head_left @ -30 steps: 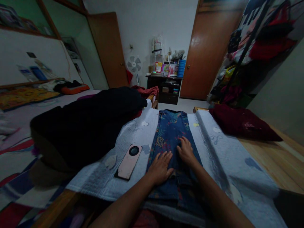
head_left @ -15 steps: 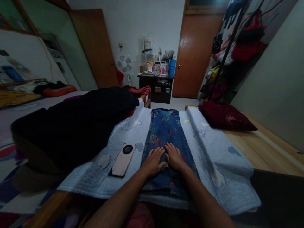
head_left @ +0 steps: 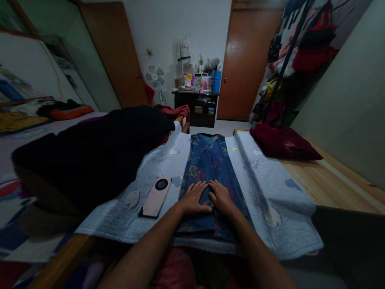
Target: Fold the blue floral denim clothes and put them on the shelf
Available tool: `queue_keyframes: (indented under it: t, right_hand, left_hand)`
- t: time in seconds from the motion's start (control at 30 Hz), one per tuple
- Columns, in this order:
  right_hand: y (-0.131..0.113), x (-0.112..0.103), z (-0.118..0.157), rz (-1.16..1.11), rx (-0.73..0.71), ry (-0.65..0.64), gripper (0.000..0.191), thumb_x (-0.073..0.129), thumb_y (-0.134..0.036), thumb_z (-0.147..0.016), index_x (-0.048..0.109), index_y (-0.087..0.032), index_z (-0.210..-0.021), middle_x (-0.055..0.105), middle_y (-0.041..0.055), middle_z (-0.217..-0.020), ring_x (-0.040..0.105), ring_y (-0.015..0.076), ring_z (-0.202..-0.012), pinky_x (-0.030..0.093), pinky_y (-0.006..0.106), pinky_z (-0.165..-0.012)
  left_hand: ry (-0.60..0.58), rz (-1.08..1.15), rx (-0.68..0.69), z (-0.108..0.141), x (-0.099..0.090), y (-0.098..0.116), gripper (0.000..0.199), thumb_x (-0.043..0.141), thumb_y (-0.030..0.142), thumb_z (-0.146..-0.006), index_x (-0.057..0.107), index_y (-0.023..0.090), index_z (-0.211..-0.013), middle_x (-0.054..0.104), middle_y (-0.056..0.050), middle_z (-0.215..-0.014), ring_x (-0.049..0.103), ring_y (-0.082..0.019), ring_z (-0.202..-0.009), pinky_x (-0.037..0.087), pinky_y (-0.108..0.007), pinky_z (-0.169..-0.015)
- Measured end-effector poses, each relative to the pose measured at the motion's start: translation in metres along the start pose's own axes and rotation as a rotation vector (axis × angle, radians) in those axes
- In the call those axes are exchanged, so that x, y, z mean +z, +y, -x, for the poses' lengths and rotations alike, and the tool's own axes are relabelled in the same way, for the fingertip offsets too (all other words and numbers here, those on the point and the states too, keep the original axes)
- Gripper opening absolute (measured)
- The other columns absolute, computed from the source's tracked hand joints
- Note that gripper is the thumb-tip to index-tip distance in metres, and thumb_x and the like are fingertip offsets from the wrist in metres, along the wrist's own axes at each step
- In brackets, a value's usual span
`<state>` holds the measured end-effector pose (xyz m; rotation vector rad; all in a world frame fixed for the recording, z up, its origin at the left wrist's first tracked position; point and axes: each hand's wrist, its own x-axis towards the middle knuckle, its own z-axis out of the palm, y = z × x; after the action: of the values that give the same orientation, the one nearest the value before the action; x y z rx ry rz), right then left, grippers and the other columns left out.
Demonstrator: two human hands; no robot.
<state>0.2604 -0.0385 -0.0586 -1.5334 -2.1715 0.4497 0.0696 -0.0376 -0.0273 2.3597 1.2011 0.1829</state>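
Note:
A dark blue garment with a floral print (head_left: 207, 160), which looks like a pair of trousers, lies lengthwise on a pale quilted cloth (head_left: 270, 184). My left hand (head_left: 194, 198) rests flat on its near half, fingers pointing away and thumb stretched inward. Beside it, my right hand (head_left: 221, 198) also lies on the fabric, palm down with fingers extended. Neither hand grips anything. Left of the garment, a pinkish phone (head_left: 155, 200) with a round black camera ring lies on the cloth.
A large black cloth heap (head_left: 96, 148) covers the left side. At right, a maroon cushion (head_left: 282, 140) sits on a wooden board (head_left: 306, 176). Farther back stand a dark cabinet (head_left: 195, 108), a fan (head_left: 155, 76) and a wooden door (head_left: 240, 60). Bags and clothes (head_left: 313, 52) hang at right.
Both hands stay on the garment. My left thumb has spread farther from its fingers. The whole view has shifted slightly, with things appearing a little higher.

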Motion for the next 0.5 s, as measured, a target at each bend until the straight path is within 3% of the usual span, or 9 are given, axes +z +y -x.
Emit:
queue_keyframes:
  t: [0.1, 0.33, 0.5]
  right_hand:
    - [0.0001, 0.0011, 0.0006, -0.039, -0.011, 0.044, 0.044, 0.047, -0.02, -0.089, 0.056, -0.017, -0.132, 0.051, 0.0108, -0.143, 0.037, 0.0234, -0.139, 0.028, 0.045, -0.113]
    - [0.0007, -0.0033, 0.0041, -0.213, -0.008, 0.106, 0.029, 0.047, -0.02, -0.088, 0.065, -0.017, -0.11, 0.06, 0.0103, -0.132, 0.044, 0.022, -0.134, 0.032, 0.043, -0.112]
    - [0.0023, -0.0085, 0.0053, -0.37, 0.008, 0.13, 0.026, 0.044, -0.019, -0.087, 0.066, -0.019, -0.101, 0.064, 0.0082, -0.125, 0.047, 0.0193, -0.132, 0.032, 0.041, -0.112]
  left_hand:
    - [-0.012, -0.007, 0.006, -0.0004, 0.0015, -0.002, 0.121, 0.071, 0.071, -0.059, 0.016, 0.02, -0.154, 0.016, -0.015, -0.16, 0.01, -0.032, -0.148, 0.008, -0.052, -0.119]
    - [0.062, 0.051, -0.006, -0.0012, 0.0049, -0.0075, 0.095, 0.069, 0.052, -0.072, 0.025, 0.021, -0.151, 0.025, -0.011, -0.159, 0.017, -0.026, -0.147, 0.009, -0.048, -0.12]
    - [0.046, 0.036, -0.011, 0.0077, 0.0052, 0.0012, 0.092, 0.066, 0.04, -0.072, 0.024, 0.022, -0.151, 0.022, -0.01, -0.159, 0.019, -0.027, -0.147, 0.011, -0.05, -0.119]
